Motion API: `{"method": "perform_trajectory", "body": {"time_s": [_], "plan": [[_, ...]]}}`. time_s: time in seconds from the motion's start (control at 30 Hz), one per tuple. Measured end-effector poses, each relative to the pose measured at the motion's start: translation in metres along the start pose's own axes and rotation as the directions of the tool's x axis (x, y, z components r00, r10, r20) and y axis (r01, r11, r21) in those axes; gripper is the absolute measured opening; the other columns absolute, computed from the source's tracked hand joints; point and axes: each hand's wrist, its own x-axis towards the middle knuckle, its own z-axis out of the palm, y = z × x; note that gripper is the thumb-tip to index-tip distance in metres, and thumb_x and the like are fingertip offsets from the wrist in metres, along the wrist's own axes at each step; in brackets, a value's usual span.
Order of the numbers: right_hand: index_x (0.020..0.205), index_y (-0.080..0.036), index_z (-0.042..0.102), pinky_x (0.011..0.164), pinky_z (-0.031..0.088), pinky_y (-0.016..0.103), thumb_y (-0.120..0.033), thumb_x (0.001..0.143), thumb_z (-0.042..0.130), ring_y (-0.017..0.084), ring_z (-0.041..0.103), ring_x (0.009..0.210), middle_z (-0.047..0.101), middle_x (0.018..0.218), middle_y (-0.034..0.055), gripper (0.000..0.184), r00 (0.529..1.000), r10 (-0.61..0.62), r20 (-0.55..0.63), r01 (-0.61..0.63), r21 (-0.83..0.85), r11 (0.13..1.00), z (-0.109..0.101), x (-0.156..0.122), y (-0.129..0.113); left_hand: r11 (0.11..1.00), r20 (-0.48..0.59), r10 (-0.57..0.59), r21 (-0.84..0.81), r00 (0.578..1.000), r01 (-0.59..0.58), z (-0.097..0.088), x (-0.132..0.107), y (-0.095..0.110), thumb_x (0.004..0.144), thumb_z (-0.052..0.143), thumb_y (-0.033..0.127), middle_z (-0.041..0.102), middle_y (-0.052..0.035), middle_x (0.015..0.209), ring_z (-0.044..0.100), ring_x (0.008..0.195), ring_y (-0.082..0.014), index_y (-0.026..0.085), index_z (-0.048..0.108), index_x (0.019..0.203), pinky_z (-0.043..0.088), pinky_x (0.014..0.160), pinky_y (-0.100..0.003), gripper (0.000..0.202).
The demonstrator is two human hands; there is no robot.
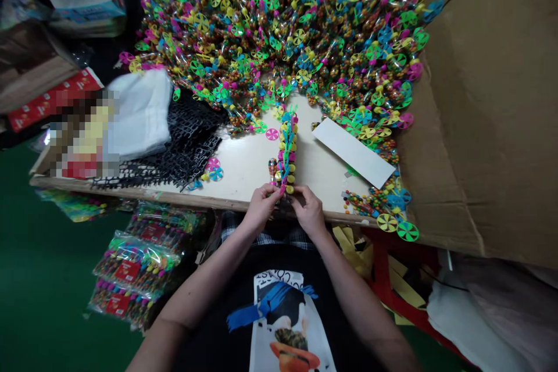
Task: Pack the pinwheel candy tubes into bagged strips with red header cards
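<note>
A narrow row of candy-filled toys (286, 148), with yellow and pink caps and green and blue plastic strips on top, stands on the table in front of me. At its near end my left hand (263, 207) is closed, its fingertips pinching a pink part. My right hand (310, 212) closes on the same end from the other side, thumb and forefinger against the last toy. What lies between the fingertips is partly hidden. Just left of the row lies a loose candy tube (272, 168). A pink pinwheel (272, 134) rests beyond it.
A huge heap of candy pinwheel toys (279, 29) covers the back of the table. White card (354, 152) and loose candies (366, 203) lie right, beside a cardboard wall (488, 99). Left are white bags (139, 116) and black netting (192, 139); packed bags (131, 270) sit below.
</note>
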Motion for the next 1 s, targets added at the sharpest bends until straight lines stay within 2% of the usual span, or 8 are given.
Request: {"method": "perform_trajectory", "body": {"time_s": [0.13, 0.3, 0.43, 0.57, 0.7, 0.8, 0.9, 1.0], "plan": [[0.09, -0.021, 0.059, 0.072, 0.051, 0.031, -0.029, 0.081, 0.056, 0.02, 0.065, 0.078, 0.068, 0.084, 0.0039, 0.013, 0.999, 0.034, -0.028, -0.034, -0.014, 0.999, -0.001, 0.001, 0.003, 0.99, 0.012, 0.097, 0.106, 0.995, -0.098, -0.008, 0.0, -0.002, 0.072, 0.06, 0.044, 0.056, -0.0011, 0.074, 0.053, 0.073, -0.0141, 0.016, 0.058, 0.066, 0.046, 0.066, -0.025, 0.029], [0.092, -0.021, 0.057, 0.072, 0.052, 0.033, -0.03, 0.08, 0.053, 0.021, 0.065, 0.079, 0.069, 0.085, 0.0056, 0.015, 0.991, 0.093, -0.095, -0.094, -0.006, 0.996, -0.002, 0.002, 0.007, 0.994, 0.208, -0.084, 0.081, 0.975, 0.068, -0.037, 0.002, 0.013, 0.073, 0.05, 0.032, 0.063, -0.0018, 0.086, 0.061, 0.07, -0.0147, 0.021, 0.053, 0.118, 0.05, 0.065, -0.028, 0.046], [0.091, -0.021, 0.057, 0.071, 0.052, 0.033, -0.03, 0.08, 0.053, 0.02, 0.065, 0.078, 0.069, 0.085, 0.0054, 0.015, 0.992, 0.088, -0.096, -0.089, -0.014, 0.996, -0.002, 0.002, 0.007, 0.916, 0.309, -0.172, 0.4, 0.935, 0.036, -0.062, 0.012, 0.035, 0.077, 0.042, 0.022, 0.066, -0.0021, 0.078, 0.062, 0.063, -0.0151, 0.02, 0.036, 0.14, 0.048, 0.06, -0.027, 0.063], [0.092, -0.021, 0.056, 0.071, 0.052, 0.033, -0.03, 0.08, 0.053, 0.021, 0.065, 0.079, 0.068, 0.086, 0.0055, 0.015, 0.993, 0.073, -0.096, -0.076, -0.032, 0.997, 0.0, 0.001, 0.007, 0.459, 0.332, 0.044, 0.831, 0.942, -0.315, -0.064, 0.027, 0.045, 0.082, 0.041, 0.013, 0.066, -0.0053, 0.082, 0.061, 0.071, -0.0173, 0.02, 0.053, 0.127, 0.046, 0.067, -0.029, 0.048], [0.094, -0.022, 0.056, 0.072, 0.052, 0.033, -0.028, 0.081, 0.052, 0.021, 0.065, 0.079, 0.068, 0.086, 0.0049, 0.015, 0.993, 0.055, -0.101, -0.06, -0.052, 0.997, 0.001, 0.0, 0.009, -0.152, 0.602, 0.261, 0.798, 0.755, -0.583, -0.051, 0.043, 0.042, 0.084, 0.047, 0.01, 0.059, -0.0106, 0.113, 0.057, 0.097, -0.0221, 0.023, 0.061, 0.112, 0.044, 0.078, -0.033, 0.034], [0.094, -0.022, 0.056, 0.072, 0.051, 0.032, -0.026, 0.081, 0.052, 0.02, 0.064, 0.079, 0.068, 0.086, 0.0043, 0.014, 0.994, 0.041, -0.104, -0.048, -0.064, 0.997, 0.001, 0.0, 0.009, -0.348, 0.722, 0.201, 0.684, 0.662, -0.641, -0.046, 0.052, 0.039, 0.086, 0.046, 0.013, 0.059, -0.0116, 0.107, 0.055, 0.098, -0.0235, 0.019, 0.062, 0.102, 0.043, 0.078, -0.034, 0.023], [0.094, -0.022, 0.056, 0.072, 0.051, 0.031, -0.024, 0.081, 0.051, 0.019, 0.064, 0.079, 0.067, 0.085, 0.0038, 0.014, 0.993, 0.019, -0.116, -0.027, -0.069, 0.997, 0.0, 0.0, 0.007, -0.346, 0.71, 0.155, 0.69, 0.687, -0.636, -0.053, 0.058, 0.041, 0.087, 0.047, 0.015, 0.061, -0.0115, 0.098, 0.055, 0.094, -0.0237, 0.017, 0.06, 0.095, 0.043, 0.076, -0.034, 0.015], [0.094, -0.022, 0.056, 0.072, 0.051, 0.031, -0.023, 0.081, 0.05, 0.019, 0.063, 0.079, 0.066, 0.085, 0.0039, 0.014, 0.992, 0.003, -0.126, -0.012, -0.073, 0.997, -0.001, 0.001, 0.006, -0.134, 0.594, 0.184, 0.805, 0.783, -0.578, -0.067, 0.059, 0.042, 0.084, 0.05, 0.012, 0.062, -0.009, 0.089, 0.056, 0.088, -0.0218, 0.017, 0.059, 0.087, 0.044, 0.076, -0.033, 0.01]]}}
